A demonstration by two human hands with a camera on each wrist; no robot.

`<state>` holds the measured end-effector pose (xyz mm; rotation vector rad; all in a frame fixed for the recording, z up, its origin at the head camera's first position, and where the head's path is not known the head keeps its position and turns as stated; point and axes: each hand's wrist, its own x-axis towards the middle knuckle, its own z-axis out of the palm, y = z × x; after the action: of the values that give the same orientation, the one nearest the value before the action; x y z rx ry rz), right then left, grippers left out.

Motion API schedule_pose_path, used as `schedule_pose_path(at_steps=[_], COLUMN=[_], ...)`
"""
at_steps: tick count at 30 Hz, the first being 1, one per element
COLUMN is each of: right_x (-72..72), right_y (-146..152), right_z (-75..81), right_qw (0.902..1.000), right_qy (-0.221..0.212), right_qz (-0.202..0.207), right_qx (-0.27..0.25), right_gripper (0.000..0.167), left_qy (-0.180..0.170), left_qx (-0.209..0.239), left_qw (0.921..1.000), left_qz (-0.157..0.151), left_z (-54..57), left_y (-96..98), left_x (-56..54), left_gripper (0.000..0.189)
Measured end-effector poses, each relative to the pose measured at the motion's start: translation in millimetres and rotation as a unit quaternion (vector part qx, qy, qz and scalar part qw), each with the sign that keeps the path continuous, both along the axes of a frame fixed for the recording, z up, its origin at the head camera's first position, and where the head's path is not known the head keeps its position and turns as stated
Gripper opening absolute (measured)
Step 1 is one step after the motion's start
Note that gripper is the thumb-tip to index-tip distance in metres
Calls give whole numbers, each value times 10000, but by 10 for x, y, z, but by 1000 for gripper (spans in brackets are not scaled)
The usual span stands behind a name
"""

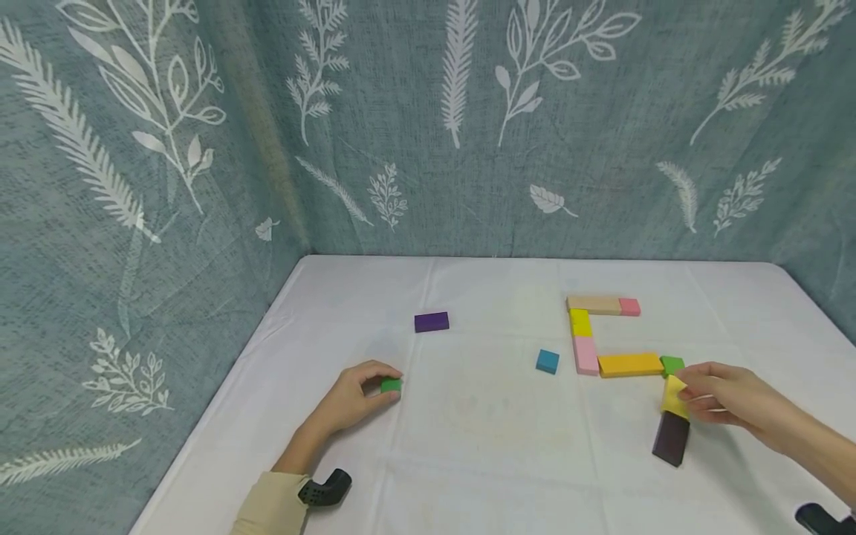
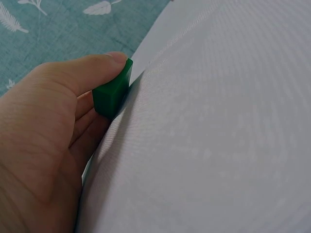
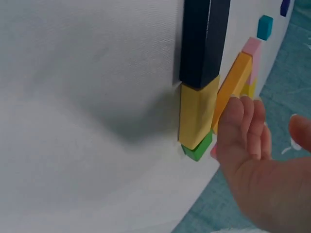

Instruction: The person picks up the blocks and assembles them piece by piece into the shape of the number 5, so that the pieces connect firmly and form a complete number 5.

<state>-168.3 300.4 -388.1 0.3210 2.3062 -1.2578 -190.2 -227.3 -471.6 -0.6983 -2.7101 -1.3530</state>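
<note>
My left hand (image 1: 351,400) pinches a small green block (image 2: 112,92) between thumb and fingers, low over the white cloth. Over on the right, my right hand (image 1: 742,401) is beside a yellow block (image 1: 672,397), which its fingertips overlap in the head view. In the right wrist view the fingers (image 3: 231,126) are nearly straight and the thumb stands apart, with nothing between them. A dark block (image 1: 671,439) joins the yellow block's near end. Another green block (image 1: 672,365) sits at its far end.
An orange block (image 1: 630,365) runs left from that green one to a pink block (image 1: 585,355). Beyond are a yellow block (image 1: 580,322), a tan block (image 1: 594,305) and a smaller pink block (image 1: 629,307). A blue block (image 1: 548,362) and a purple block (image 1: 432,322) lie separately.
</note>
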Motion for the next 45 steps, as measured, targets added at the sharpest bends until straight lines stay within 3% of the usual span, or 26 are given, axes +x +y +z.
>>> schedule_pose_path(at_steps=[9, 16, 19, 29, 34, 45], right_x=[-136, -216, -245, -447, -541, -725], right_y=[-229, -404, -481, -796, -934, -1165], right_z=[-74, -90, -100, -52, -23, -14], right_qw=[9978, 9921, 9893, 9853, 9814, 9760], right_qy=[254, 358, 469, 593, 448, 726], right_qz=[337, 605, 761, 894, 750, 938], right_qx=[-519, -1036, -1155, -1326, -1712, -1827], right_gripper=[72, 58, 59, 64, 63, 63], left_qy=[-70, -8, -16, 62, 85, 181], left_qx=[40, 98, 99, 64, 32, 48], left_qw=[10000, 9999, 9999, 9999, 9999, 9997], left_qz=[7, -76, -79, -135, -144, -182], left_z=[0, -12, -15, 10, 10, 14], left_y=[-21, -19, -23, -21, -22, -34], left_x=[2, -7, -10, 4, 4, 5], left_gripper=[26, 25, 25, 25, 25, 25])
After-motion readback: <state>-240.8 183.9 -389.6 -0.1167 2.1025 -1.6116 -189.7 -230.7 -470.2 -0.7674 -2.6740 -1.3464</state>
